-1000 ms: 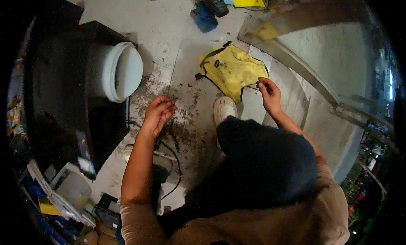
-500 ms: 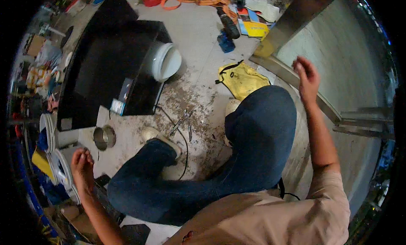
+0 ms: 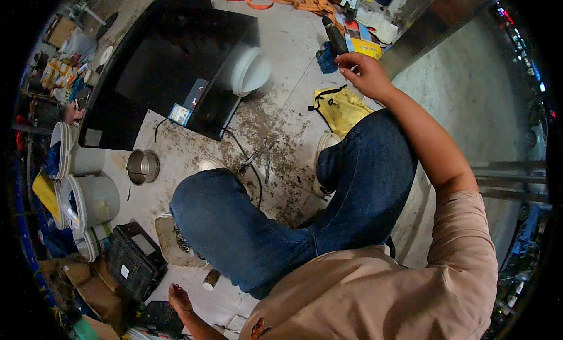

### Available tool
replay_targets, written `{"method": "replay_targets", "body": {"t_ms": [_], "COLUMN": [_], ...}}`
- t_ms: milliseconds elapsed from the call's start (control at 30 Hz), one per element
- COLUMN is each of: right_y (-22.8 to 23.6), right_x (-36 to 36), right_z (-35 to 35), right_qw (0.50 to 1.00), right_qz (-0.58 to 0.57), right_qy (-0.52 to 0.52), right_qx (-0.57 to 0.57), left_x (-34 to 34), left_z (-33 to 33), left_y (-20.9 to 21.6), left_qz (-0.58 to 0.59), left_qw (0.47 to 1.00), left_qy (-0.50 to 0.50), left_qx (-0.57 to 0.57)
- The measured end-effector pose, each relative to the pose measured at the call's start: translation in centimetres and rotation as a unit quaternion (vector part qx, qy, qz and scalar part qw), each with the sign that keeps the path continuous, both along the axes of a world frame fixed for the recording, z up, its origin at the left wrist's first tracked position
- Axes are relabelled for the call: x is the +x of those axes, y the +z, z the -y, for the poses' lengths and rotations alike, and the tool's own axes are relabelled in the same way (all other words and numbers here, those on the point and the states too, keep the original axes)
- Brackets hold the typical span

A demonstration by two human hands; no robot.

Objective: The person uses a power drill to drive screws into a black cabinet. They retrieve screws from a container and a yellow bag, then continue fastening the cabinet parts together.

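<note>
My right hand [image 3: 365,75] reaches out ahead, fingers loosely stretched and apart, with nothing seen in it. Just beyond its fingertips is a black, long-bodied tool [image 3: 334,35]; a blue piece [image 3: 325,58] lies against it. I cannot tell whether the fingertips touch either. A yellow cloth bag [image 3: 339,110] with black cord lies on the floor below this hand. Low on the left, my left hand [image 3: 180,299] hangs with loosely bent fingers and holds nothing visible. Nearest to it are a small cylinder [image 3: 211,279] and a black case [image 3: 136,261].
A large black panel-like box [image 3: 158,64] stands at the left, with a white bucket [image 3: 252,73] beside it. Brown debris, a black cable [image 3: 257,178] and a metal ring [image 3: 142,166] lie on the floor. Buckets [image 3: 94,202] line the left; orange straps [image 3: 305,0] lie far ahead.
My right hand has moved leftward and forward to beside the black tool. My left hand has dropped back toward the lower edge. The view has shifted, and my left knee stands more upright.
</note>
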State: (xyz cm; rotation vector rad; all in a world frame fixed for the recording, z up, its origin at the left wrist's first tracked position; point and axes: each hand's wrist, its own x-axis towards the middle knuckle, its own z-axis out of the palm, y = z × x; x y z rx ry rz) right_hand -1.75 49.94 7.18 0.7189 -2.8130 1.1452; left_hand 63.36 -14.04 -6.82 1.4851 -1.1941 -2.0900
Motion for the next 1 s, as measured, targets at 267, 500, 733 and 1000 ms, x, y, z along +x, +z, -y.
{"method": "replay_targets", "body": {"t_ms": [267, 500, 733, 1000], "right_y": [-0.7, 0.1, 0.3, 0.2], "right_x": [-0.1, 0.2, 0.2, 0.2], "right_z": [-0.3, 0.2, -0.8, -1.3], "right_qw": [1.000, 1.000, 0.999, 0.999], "right_qz": [-0.003, 0.000, 0.002, -0.008], "right_qy": [-0.005, -0.023, -0.040, -0.041], "right_qx": [0.026, 0.007, -0.014, -0.002], "left_x": [-3.0, -12.4, -15.0, -15.7], "left_z": [-4.7, -8.2, -7.2, -6.8], "left_y": [-3.8, -3.4, -5.7, -7.1], "left_qz": [0.033, 0.077, 0.102, 0.146], "left_qw": [0.998, 0.993, 0.987, 0.983], "left_qy": [0.040, -0.020, -0.066, -0.057], "left_qx": [0.023, -0.083, -0.103, -0.096]}}
